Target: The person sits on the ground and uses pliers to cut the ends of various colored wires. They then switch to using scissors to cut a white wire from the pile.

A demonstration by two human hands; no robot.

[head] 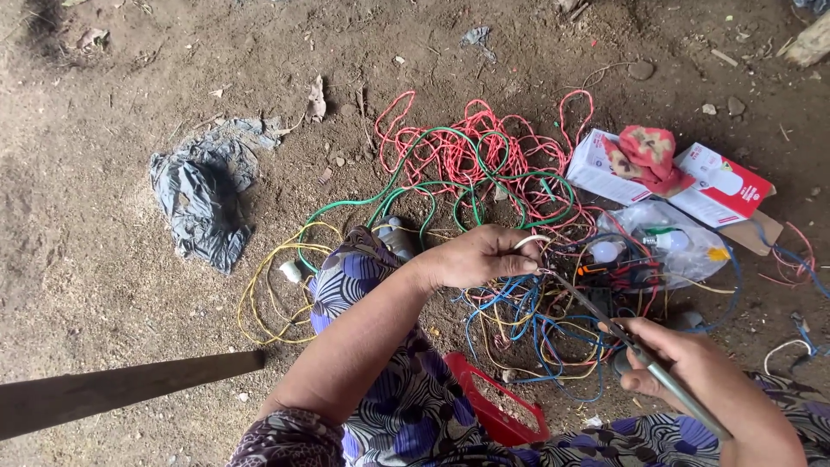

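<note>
White wire (529, 241) pinched in left hand (475, 257), above tangled wires (484, 164) on dirt ground (104, 285). Bare ground lies open at left. Right hand (692, 367), apart, grips scissors (605, 322); tips touching wire. Boxes (726, 186) near right edge.

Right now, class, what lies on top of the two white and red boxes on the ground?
A crumpled red and yellow cloth lies across the boxes, covering where they meet. Anything inside them is hidden.
</note>
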